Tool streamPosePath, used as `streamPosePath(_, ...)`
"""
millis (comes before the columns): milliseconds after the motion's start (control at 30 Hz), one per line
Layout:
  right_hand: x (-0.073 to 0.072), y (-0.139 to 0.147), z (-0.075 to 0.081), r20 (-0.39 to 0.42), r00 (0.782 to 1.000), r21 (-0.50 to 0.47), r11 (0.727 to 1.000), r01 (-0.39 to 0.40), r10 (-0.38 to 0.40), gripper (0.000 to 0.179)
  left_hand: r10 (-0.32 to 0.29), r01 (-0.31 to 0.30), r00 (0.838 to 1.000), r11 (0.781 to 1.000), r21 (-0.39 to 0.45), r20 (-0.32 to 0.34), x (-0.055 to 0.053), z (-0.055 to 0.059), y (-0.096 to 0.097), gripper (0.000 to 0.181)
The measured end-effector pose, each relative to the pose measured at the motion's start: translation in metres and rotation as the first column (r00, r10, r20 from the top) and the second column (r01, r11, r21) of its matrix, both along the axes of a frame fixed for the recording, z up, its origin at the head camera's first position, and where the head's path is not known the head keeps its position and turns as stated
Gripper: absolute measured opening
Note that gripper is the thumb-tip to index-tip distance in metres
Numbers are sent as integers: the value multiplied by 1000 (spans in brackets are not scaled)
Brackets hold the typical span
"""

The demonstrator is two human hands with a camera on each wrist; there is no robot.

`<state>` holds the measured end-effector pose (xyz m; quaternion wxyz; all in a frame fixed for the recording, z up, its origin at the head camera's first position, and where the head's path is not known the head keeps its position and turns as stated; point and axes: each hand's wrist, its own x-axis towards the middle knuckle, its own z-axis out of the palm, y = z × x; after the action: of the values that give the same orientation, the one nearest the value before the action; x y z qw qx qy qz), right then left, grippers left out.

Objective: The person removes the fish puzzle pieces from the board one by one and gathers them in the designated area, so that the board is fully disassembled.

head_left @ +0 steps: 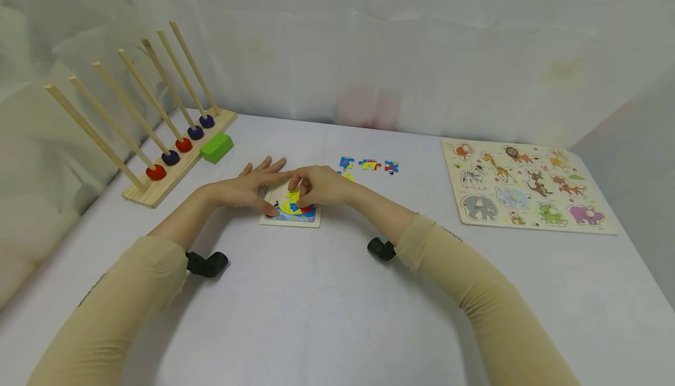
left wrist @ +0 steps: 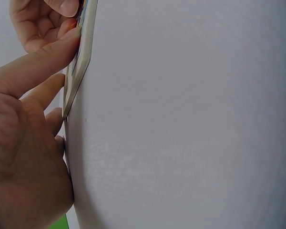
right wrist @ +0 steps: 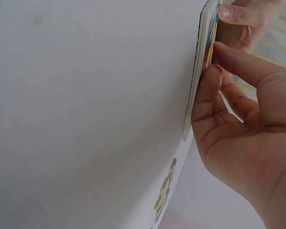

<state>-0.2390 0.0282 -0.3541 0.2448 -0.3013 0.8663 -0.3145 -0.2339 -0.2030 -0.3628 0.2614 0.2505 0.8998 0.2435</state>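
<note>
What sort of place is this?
Probably a tabletop play or recording setup: white-covered table backed by white fabric, with a wooden peg stand, an animal puzzle board and a small jigsaw tray. Nothing shows the wider room.

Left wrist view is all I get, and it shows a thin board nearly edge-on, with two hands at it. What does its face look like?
Observer: The head view shows a yellow, blue and red picture along the near side of the board, with a plain tan patch behind it.

Visitor: Oh, like a puzzle! Are any bits lying loose?

Observer: Yes, some loose pieces lie on the table past the right hand.

Visitor: And is there anything farther over to the person's right?

Observer: Yes, an animal board lies there.
</note>
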Motion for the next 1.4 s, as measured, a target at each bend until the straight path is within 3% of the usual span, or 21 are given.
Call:
streamPosePath(700, 4, 1, 0, 8, 1000, -15, 1000, -10, 10, 33, 1, -1, 1000, 1000, 0, -1, 1, 0, 0, 92)
streamPosePath(933, 5, 1, 0, 1, 1000, -15, 1000, -11, 11, 32, -6, 5, 1000, 1000, -21, -18, 0, 0, 1, 90)
streamPosePath(1167, 4, 0, 0, 1, 1000, -21, 1000, -13, 13, 31, -30, 24, 997, 997, -73, -75, -1, -2, 3, 89)
streamPosePath(1400, 4, 0, -1, 1, 1000, -20, 1000, -9, 9, 32, -32, 25, 996, 997, -77, -80, 0, -4, 3, 90)
